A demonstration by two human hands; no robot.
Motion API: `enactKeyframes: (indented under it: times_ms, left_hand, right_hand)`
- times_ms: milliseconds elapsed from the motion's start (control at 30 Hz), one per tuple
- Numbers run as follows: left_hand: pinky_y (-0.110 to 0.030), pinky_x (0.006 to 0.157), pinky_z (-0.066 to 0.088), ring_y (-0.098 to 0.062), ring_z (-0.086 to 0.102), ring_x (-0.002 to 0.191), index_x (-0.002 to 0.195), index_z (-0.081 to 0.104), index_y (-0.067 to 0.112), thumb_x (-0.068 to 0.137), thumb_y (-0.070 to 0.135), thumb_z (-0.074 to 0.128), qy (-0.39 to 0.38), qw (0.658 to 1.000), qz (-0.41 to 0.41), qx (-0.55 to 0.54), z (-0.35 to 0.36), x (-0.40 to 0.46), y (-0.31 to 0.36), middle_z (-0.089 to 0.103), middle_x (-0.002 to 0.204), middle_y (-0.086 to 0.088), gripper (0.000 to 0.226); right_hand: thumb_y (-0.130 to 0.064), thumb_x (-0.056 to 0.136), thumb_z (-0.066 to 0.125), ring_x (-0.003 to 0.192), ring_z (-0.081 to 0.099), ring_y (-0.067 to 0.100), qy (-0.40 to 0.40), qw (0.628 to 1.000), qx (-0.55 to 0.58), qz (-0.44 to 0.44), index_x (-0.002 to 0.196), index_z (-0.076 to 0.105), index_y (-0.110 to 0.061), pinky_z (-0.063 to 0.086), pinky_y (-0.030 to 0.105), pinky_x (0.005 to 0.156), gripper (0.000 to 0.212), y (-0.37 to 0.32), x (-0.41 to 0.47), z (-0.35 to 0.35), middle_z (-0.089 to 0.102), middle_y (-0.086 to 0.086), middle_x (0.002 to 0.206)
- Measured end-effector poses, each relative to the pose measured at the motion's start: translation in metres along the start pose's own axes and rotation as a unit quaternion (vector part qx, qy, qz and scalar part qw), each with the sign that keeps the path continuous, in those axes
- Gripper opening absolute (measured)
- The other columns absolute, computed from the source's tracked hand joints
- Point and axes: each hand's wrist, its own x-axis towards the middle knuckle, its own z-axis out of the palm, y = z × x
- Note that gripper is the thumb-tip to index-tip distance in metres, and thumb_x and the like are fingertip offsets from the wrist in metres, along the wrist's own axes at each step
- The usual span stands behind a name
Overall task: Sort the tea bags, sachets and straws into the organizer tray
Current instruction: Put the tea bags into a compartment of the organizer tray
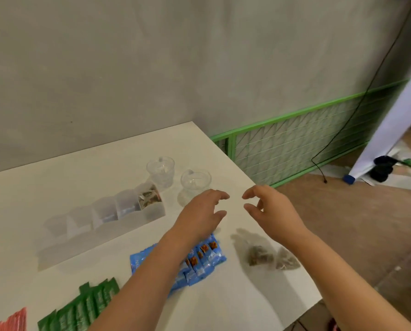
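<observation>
A clear organizer tray (104, 231) with several compartments lies left of centre on the white table; tea bags (149, 195) fill its right-end compartment. Two pyramid tea bags (270, 256) lie loose near the right edge. A row of blue sachets (205, 260) sits under my left forearm, green sachets (87, 309) lie at the front left, and red sachets (10, 322) show at the bottom left corner. My left hand (200, 215) and my right hand (270, 210) hover above the table with fingers loosely curled, holding nothing.
Two clear plastic cups (162, 172) (194, 183) stand behind the tray's right end, close to my left hand. The table edge (266, 194) runs diagonally on the right. A green mesh fence (302, 137) and brown floor lie beyond it.
</observation>
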Motion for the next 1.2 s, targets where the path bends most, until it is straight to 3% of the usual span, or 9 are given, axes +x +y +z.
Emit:
enactKeyframes:
  times_ms: [267,433,567,733,933,1067,1200]
  left_hand:
    - [-0.024,0.086,0.044,-0.011,0.060,0.095,0.124,0.053,0.028,0.085,0.029,0.064,-0.080,0.997,0.004,0.021,0.042,-0.003,0.030,0.050,0.127,0.008,0.040]
    - [-0.033,0.096,0.044,-0.011,0.046,0.120,0.129,0.047,0.033,0.075,0.041,0.071,-0.143,0.988,0.000,0.054,0.066,-0.009,0.040,0.043,0.132,0.009,0.060]
    - [-0.033,0.093,0.043,-0.013,0.041,0.123,0.131,0.045,0.036,0.071,0.044,0.072,-0.156,0.984,-0.012,0.085,0.083,-0.013,0.047,0.039,0.133,0.009,0.066]
    - [-0.028,0.079,0.042,-0.016,0.053,0.106,0.123,0.054,0.030,0.078,0.034,0.065,-0.140,0.986,-0.031,0.091,0.095,-0.014,0.050,0.045,0.123,0.005,0.047]
    - [-0.031,0.079,0.044,-0.019,0.055,0.098,0.105,0.062,0.021,0.080,0.026,0.062,-0.122,0.989,-0.040,0.071,0.102,-0.015,0.051,0.052,0.107,-0.001,0.025]
    - [-0.029,0.077,0.040,-0.021,0.054,0.096,0.100,0.062,0.016,0.084,0.026,0.061,-0.107,0.991,-0.039,0.067,0.103,-0.016,0.052,0.056,0.103,-0.004,0.020]
    - [-0.029,0.073,0.037,-0.023,0.055,0.097,0.101,0.062,0.013,0.084,0.020,0.058,-0.094,0.992,-0.056,0.061,0.101,-0.016,0.053,0.059,0.103,-0.006,0.019]
  right_hand:
    - [-0.019,0.088,0.062,0.082,0.049,0.005,-0.037,0.998,-0.006,0.052,0.106,0.063,-0.026,0.045,0.024,0.081,0.019,0.039,-0.034,-0.014,0.059,-0.008,0.111]
    - [-0.037,0.078,0.072,0.103,0.050,0.009,-0.125,0.987,-0.043,0.089,0.114,0.058,-0.032,0.046,0.029,0.084,0.039,0.056,-0.053,-0.017,0.053,-0.009,0.115]
    - [-0.049,0.066,0.076,0.117,0.040,0.014,-0.200,0.966,-0.118,0.110,0.121,0.052,-0.036,0.045,0.029,0.082,0.061,0.062,-0.063,-0.011,0.046,-0.009,0.120]
    - [-0.037,0.077,0.070,0.106,0.045,0.017,-0.194,0.966,-0.133,0.107,0.115,0.057,-0.033,0.042,0.027,0.071,0.040,0.070,-0.070,0.004,0.046,-0.004,0.112]
    - [-0.026,0.085,0.063,0.083,0.050,0.015,-0.177,0.974,-0.095,0.106,0.101,0.063,-0.028,0.041,0.026,0.065,0.016,0.075,-0.073,0.013,0.045,-0.005,0.098]
    - [-0.016,0.086,0.058,0.084,0.054,0.018,-0.183,0.973,-0.096,0.101,0.099,0.065,-0.024,0.038,0.024,0.065,0.017,0.077,-0.068,0.014,0.045,-0.005,0.093]
    - [-0.009,0.083,0.057,0.079,0.047,0.013,-0.191,0.971,-0.099,0.104,0.096,0.066,-0.023,0.033,0.020,0.059,0.022,0.077,-0.062,0.010,0.046,-0.007,0.086]
